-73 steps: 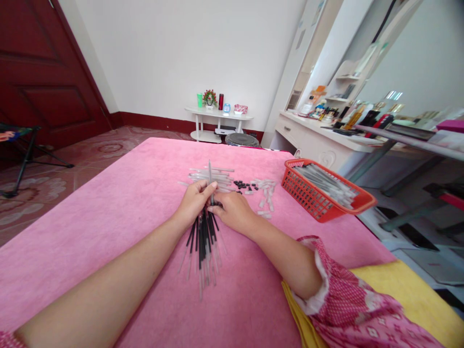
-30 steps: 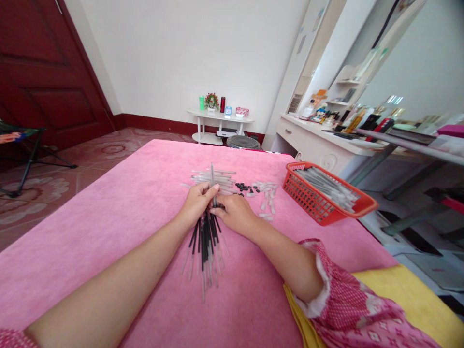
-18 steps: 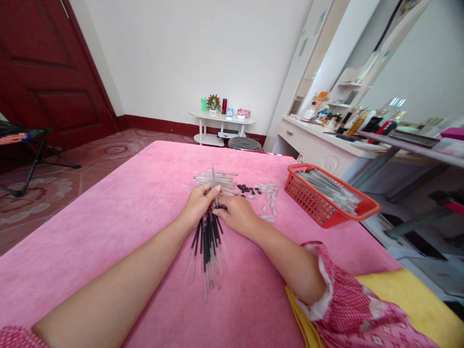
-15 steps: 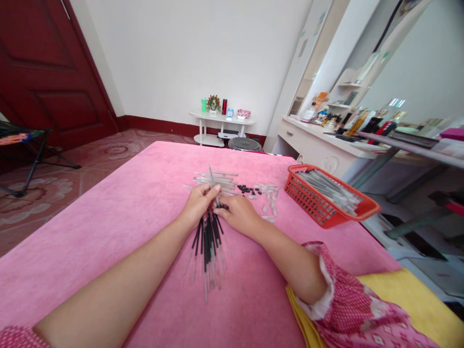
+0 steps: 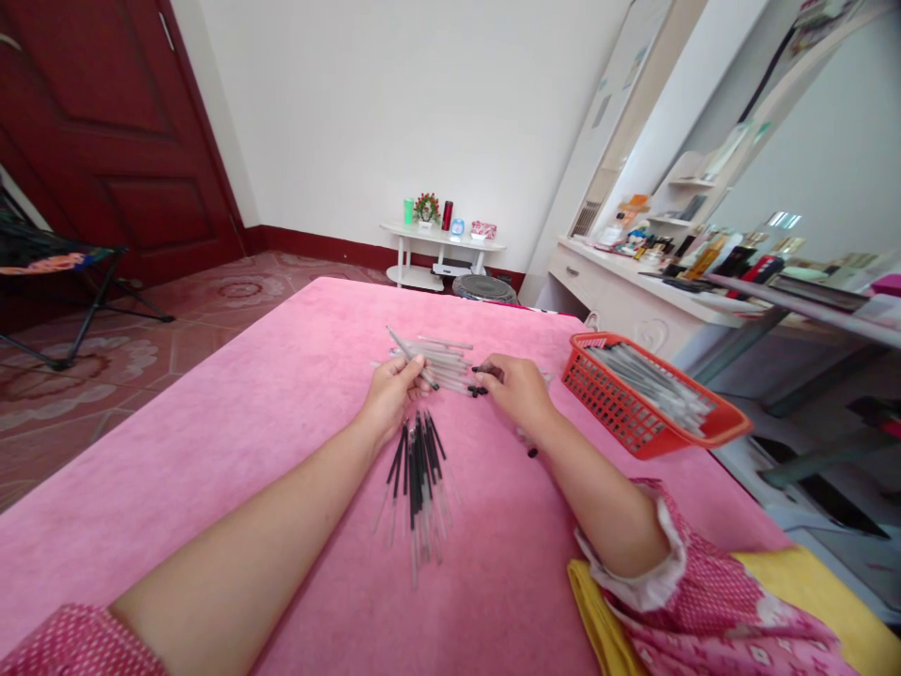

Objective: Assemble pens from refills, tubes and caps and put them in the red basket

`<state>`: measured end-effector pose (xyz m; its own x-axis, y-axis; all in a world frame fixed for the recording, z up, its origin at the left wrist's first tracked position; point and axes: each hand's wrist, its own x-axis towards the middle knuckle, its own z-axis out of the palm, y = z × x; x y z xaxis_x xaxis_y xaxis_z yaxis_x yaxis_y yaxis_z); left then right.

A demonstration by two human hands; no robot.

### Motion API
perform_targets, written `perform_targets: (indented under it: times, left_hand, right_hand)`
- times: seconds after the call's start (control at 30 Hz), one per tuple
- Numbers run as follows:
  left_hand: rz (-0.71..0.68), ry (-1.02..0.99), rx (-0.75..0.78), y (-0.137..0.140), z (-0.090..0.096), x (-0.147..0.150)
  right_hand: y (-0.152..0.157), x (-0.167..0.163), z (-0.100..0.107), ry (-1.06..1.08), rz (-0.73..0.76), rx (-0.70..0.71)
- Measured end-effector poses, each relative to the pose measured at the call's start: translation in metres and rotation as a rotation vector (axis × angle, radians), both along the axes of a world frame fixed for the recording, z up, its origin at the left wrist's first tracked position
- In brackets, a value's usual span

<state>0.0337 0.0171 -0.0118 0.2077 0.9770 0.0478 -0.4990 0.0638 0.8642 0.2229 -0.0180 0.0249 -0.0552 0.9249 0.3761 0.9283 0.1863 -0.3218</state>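
Note:
My left hand (image 5: 389, 394) is closed round a clear-barrelled pen (image 5: 400, 344), its tip pointing up and away to the left and its dark end near the fingers. To the right, my right hand (image 5: 519, 387) pinches a small black plug (image 5: 478, 370) between thumb and finger, just above other black plugs (image 5: 479, 391) on the cloth. Behind the hands lies a bundle of clear pen barrels (image 5: 450, 359). Fanned out below my left hand are several ink refills (image 5: 420, 469), black in their upper part and clear lower down. My right hand and forearm hide most of the small clear caps.
A red plastic basket (image 5: 619, 420) full of clear pens stands at the table's right edge. A folded yellow cloth (image 5: 809, 587) lies under my right sleeve. The table has a pink cover (image 5: 296, 376). A dressing table (image 5: 619, 282) with bottles stands beyond the basket.
My right hand has moved away from the pen and my left hand, rightward to the black plugs. My left hand keeps the pen, now tilted further left. The view has shifted slightly.

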Motion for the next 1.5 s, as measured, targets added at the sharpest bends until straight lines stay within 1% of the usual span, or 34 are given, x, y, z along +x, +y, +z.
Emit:
perform_targets:
  times: [0.07, 0.13, 0.27, 0.33, 0.4, 0.53, 0.6, 0.63, 0.7, 0.77, 0.83, 0.93, 1.0, 1.13, 1.27, 1.33, 1.4, 1.47, 1.5]
  left_hand:
    - [0.002, -0.061, -0.029, 0.002, 0.000, -0.001]
    - [0.001, -0.113, -0.055, 0.003, 0.001, -0.002]
    - [0.002, -0.168, -0.098, 0.004, 0.002, -0.003]
    - [0.001, -0.175, -0.105, 0.004, 0.003, -0.003]
    - [-0.004, -0.184, -0.106, 0.005, 0.003, -0.004]
    - [-0.007, -0.228, -0.110, 0.009, -0.001, -0.006]
    - [0.001, -0.249, -0.119, 0.011, -0.002, -0.007]
    - [0.005, -0.257, -0.126, 0.012, -0.003, -0.007]
    - [0.012, -0.267, -0.138, 0.012, -0.003, -0.008]
    - [0.010, -0.269, -0.145, 0.012, -0.002, -0.008]
    - [0.006, -0.266, -0.144, 0.011, -0.001, -0.008]
    - [-0.009, -0.242, -0.133, 0.010, 0.000, -0.007]
    - [-0.028, -0.217, -0.123, 0.008, 0.001, -0.007]
    - [-0.100, -0.179, -0.087, 0.004, 0.005, -0.005]
    - [-0.191, -0.135, 0.026, -0.001, 0.008, -0.002]
    - [-0.184, -0.072, 0.086, -0.003, 0.007, -0.001]
    - [-0.160, 0.013, 0.135, -0.004, 0.006, 0.000]
    - [-0.140, 0.111, 0.183, -0.005, 0.004, 0.000]
    - [-0.133, 0.167, 0.212, -0.005, 0.004, 0.000]
  right_hand:
    - [0.004, 0.010, -0.001, 0.016, -0.043, 0.002]
    - [0.008, 0.019, -0.002, 0.028, -0.050, -0.008]
    - [0.013, 0.036, -0.003, 0.033, -0.051, -0.102]
    - [0.014, 0.038, -0.003, 0.037, -0.057, -0.133]
    - [0.013, 0.034, -0.003, 0.059, -0.041, -0.146]
    - [0.004, 0.007, 0.000, 0.070, 0.127, -0.169]
    - [-0.001, -0.004, 0.002, 0.019, 0.166, -0.154]
    - [-0.002, -0.007, 0.004, -0.016, 0.151, -0.140]
    - [-0.002, -0.004, 0.005, -0.094, 0.073, -0.117]
    - [0.001, 0.008, 0.006, -0.154, -0.020, -0.130]
    - [0.006, 0.022, 0.005, -0.161, -0.080, -0.160]
    - [0.011, 0.041, 0.004, -0.111, -0.111, -0.166]
    - [0.013, 0.046, 0.004, -0.087, -0.115, -0.154]
    - [0.012, 0.042, 0.002, -0.088, -0.048, -0.171]
    - [0.009, 0.032, -0.003, -0.204, 0.007, -0.192]
    - [0.007, 0.029, -0.005, -0.255, 0.011, -0.183]
    - [0.006, 0.028, -0.006, -0.262, 0.008, -0.173]
    - [0.008, 0.029, -0.006, -0.185, -0.007, -0.142]
    - [0.009, 0.030, -0.005, -0.104, -0.018, -0.109]
